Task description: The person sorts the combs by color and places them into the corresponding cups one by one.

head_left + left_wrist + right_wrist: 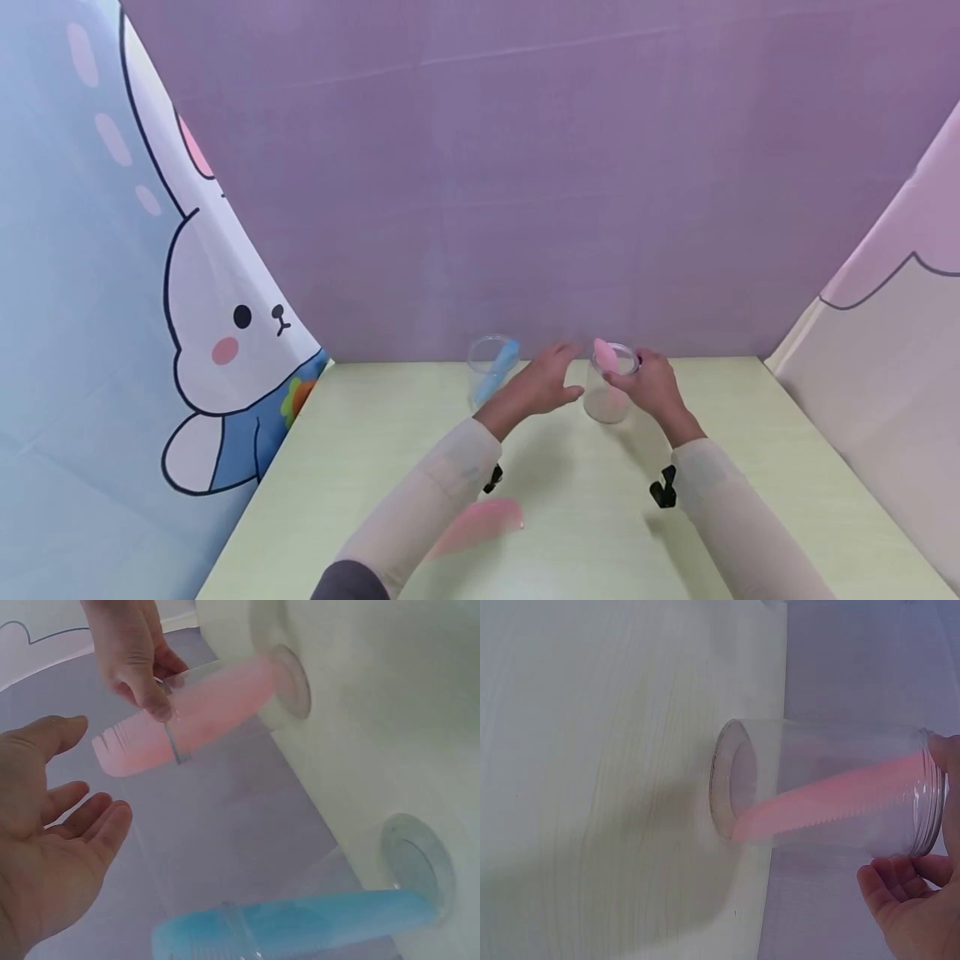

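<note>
My right hand (654, 387) grips a clear jar (597, 407) by its rim, at the back of the table. In that jar a long pink piece (832, 791) leans at a slant; the right wrist view shows fine teeth along one edge, and its top pokes above the rim. My left hand (543, 379) is beside this jar, fingers spread and palm empty in the left wrist view. Left of it is a second clear jar (442, 862), holding a similar blue piece (330, 919) at a slant. The exact kind of these pieces is unclear.
Another pink translucent piece (487, 523) lies near the front, partly hidden by my left forearm. A purple cloth (525, 208) hangs behind the table's back edge. Printed cloths flank the pale wooden tabletop (585, 525), a rabbit (202, 350) on the left one.
</note>
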### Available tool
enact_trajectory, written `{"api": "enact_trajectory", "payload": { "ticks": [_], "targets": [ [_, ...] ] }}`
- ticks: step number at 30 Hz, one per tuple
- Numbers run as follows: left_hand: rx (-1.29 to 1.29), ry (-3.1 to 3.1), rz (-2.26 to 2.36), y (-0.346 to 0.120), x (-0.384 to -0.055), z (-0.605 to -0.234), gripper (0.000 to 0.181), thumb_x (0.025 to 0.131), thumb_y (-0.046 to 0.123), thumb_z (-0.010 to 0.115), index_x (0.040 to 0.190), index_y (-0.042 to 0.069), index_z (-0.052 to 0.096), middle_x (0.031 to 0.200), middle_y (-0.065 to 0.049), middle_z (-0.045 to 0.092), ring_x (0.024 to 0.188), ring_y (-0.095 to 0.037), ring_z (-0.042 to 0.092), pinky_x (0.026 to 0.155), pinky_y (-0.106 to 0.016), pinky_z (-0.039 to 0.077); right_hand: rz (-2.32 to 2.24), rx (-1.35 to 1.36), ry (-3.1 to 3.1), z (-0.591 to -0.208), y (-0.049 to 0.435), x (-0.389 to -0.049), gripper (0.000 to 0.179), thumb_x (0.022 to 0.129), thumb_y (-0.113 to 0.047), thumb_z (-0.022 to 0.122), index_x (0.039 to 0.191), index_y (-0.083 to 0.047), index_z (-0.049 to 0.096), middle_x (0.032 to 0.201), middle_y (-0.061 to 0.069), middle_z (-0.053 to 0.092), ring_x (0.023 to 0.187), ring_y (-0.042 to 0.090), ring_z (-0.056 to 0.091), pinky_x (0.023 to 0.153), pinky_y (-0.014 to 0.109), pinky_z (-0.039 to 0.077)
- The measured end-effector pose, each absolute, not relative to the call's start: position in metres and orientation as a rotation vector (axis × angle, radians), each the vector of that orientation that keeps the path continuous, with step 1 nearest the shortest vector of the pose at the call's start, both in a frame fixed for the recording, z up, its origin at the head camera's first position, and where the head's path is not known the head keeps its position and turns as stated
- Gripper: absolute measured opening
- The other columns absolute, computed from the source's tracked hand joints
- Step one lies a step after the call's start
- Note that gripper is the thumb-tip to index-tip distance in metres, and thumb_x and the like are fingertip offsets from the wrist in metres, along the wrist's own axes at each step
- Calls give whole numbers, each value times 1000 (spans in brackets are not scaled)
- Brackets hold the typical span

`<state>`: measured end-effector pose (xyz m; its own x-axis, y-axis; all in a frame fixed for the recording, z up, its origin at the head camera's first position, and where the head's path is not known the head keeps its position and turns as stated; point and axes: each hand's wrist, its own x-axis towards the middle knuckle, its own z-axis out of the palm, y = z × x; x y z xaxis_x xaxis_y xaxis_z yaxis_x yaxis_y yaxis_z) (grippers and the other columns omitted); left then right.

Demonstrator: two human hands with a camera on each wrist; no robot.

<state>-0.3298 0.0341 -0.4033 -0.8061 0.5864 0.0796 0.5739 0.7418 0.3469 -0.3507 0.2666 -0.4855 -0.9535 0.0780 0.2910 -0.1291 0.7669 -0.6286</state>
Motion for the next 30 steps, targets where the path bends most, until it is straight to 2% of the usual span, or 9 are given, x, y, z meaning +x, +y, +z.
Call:
{"api": "enact_trajectory", "payload": {
  "ticks": [6,11,20,30],
  "targets": [
    [910,2873,467,19,-325,-415,67,97,32,71,154,11,43,155,-7,48,142,-21,48,114,-35,44,997,43,-2660,-484,267,-350,50,84,-34,81,102,8,62,91,20,68,76,27,58,65,32,46],
    [964,2867,405,-5,-318,-429,64,95,32,72,149,6,49,147,-11,56,135,-23,55,111,-34,46,1002,50,-2656,-484,267,-348,50,84,-33,81,102,10,62,89,20,66,75,26,56,63,31,44],
    [974,2886,432,-61,-309,-447,59,92,28,76,141,1,56,135,-14,64,124,-27,61,102,-38,52,1031,48,-2661,-481,266,-348,50,85,-34,81,104,8,62,95,23,69,78,27,58,65,31,46],
    [913,2852,499,-91,-296,-456,52,88,25,80,130,-2,64,124,-17,69,114,-29,66,98,-42,54,1065,25,-2677,-480,263,-347,52,86,-36,80,107,7,61,100,23,68,82,28,59,68,32,48]
  ]
}}
